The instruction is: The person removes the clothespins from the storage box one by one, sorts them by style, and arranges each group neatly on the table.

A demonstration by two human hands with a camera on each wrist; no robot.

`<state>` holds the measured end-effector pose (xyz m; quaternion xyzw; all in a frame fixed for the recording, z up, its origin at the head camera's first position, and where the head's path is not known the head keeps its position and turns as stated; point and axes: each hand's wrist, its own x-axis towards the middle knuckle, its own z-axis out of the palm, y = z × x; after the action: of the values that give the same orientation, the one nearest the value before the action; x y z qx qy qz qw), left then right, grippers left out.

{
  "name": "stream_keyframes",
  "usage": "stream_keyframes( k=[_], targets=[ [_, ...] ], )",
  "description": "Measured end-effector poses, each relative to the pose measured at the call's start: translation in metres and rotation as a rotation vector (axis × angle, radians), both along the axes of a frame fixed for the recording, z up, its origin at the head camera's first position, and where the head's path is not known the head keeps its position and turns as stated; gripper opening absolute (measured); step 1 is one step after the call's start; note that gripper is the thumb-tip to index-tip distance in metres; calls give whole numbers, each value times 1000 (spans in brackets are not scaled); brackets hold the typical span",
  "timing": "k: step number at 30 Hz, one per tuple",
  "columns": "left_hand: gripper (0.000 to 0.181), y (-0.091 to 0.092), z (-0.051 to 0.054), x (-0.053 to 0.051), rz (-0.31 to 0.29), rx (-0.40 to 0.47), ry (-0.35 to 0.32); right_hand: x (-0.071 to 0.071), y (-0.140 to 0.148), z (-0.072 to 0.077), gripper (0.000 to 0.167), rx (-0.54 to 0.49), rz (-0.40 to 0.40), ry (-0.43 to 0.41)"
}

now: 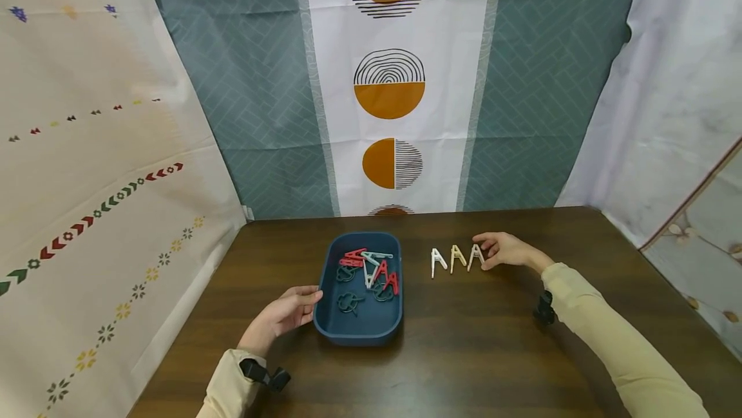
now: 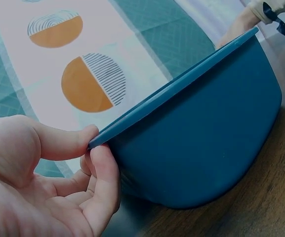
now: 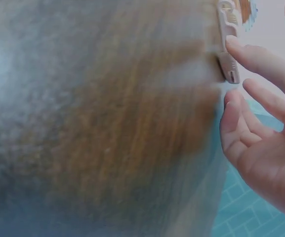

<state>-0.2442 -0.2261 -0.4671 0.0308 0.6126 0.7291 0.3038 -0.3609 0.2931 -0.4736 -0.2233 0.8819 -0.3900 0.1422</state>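
My left hand [image 1: 283, 315] pinches the left rim of a dark blue plastic tub [image 1: 358, 341], thumb on top and fingers beneath, as the left wrist view shows closely. Inside lie red clothespins [image 1: 380, 270], pale ones [image 1: 369, 274] and dark green clips [image 1: 348, 303]. To the right of the tub, a white clothespin [image 1: 438, 261], a cream-yellow one [image 1: 458, 256] and an off-white one [image 1: 476, 256] stand in a row. My right hand [image 1: 505, 251] is at the off-white clothespin; in the right wrist view its thumb touches the clothespin [image 3: 228, 64], while the other fingers are apart from it.
The brown wooden table [image 1: 458, 353] carries everything. Behind it hangs a green and white curtain [image 1: 516, 115] with orange circles. Patterned white cloth [image 1: 116, 147] borders the left side, and a pale cloth [image 1: 666, 115] the right.
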Motion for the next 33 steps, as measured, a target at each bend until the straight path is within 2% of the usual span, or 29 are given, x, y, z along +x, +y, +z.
stream_keyframes(
  k=[5,8,11,21,26,33],
  targets=[
    [39,-1,1,0,4,-10,9,-1,-6,6,65,19,-56,127],
    [41,-3,2,-1,7,-16,16,-1,-15,13,57,-6,-87,205],
    [38,-3,1,0,13,-18,13,0,-25,18,52,-45,-83,242],
    [20,0,-3,1,20,8,1,4,-60,23,44,-167,37,207],
    [18,2,-3,0,17,15,6,3,-78,29,41,-162,80,212],
    [10,1,-3,2,18,24,1,-2,-103,37,38,-171,96,201]
  ],
)
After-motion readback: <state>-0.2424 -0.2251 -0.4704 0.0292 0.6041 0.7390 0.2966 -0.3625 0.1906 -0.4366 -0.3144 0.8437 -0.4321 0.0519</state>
